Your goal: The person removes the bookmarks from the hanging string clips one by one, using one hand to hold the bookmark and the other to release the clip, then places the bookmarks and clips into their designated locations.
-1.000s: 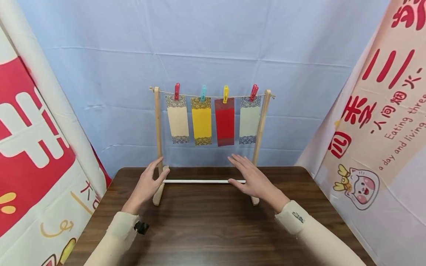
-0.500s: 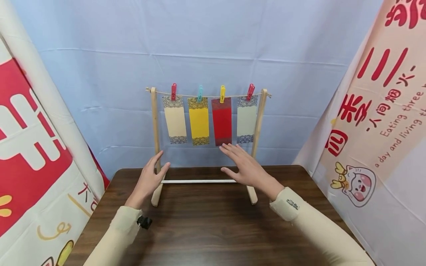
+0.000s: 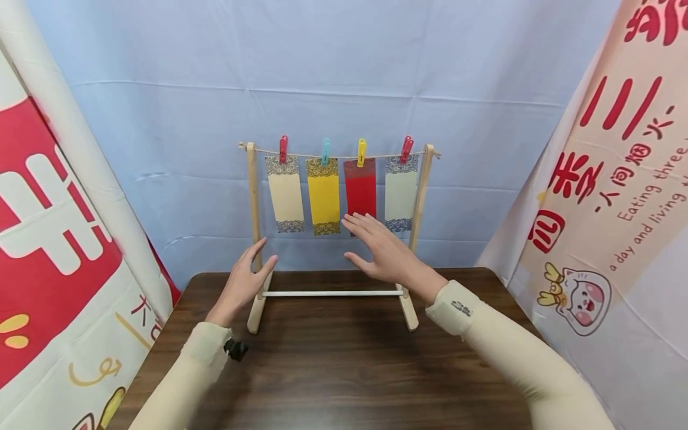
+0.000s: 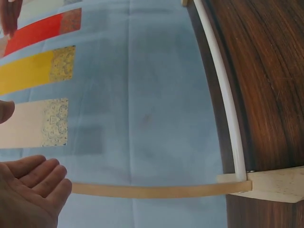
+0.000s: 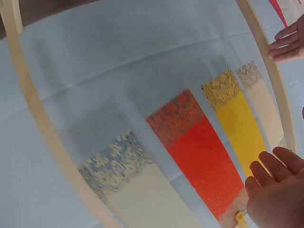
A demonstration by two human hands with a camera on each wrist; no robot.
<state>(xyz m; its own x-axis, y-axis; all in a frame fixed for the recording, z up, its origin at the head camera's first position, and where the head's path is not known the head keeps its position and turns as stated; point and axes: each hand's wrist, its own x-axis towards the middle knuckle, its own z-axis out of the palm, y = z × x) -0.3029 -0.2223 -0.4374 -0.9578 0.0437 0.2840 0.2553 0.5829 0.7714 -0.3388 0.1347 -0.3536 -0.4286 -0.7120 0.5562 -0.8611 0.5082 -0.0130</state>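
A wooden stand [image 3: 252,197] holds up a string, from which several cards with lace-patterned ends hang by small clothespins. From left to right they are a cream card [image 3: 286,194], a yellow card [image 3: 324,197], a red card [image 3: 361,185] and a pale green card [image 3: 400,194]. My right hand [image 3: 384,254] has its fingers extended, overlapping the lower end of the red card in the head view. By the stand's left post, my left hand [image 3: 243,283] is held up with thumb and fingers apart. Neither hand holds anything.
A white rod [image 3: 333,293] joins the stand's feet low over the dark wooden table [image 3: 333,370]. Behind hangs a pale blue cloth [image 3: 333,60]. Printed banners stand at the left [image 3: 54,239] and the right [image 3: 607,209].
My right hand has risen and moved left, from beside the right post to in front of the red card. My left hand has risen slightly. The cards hang as before.
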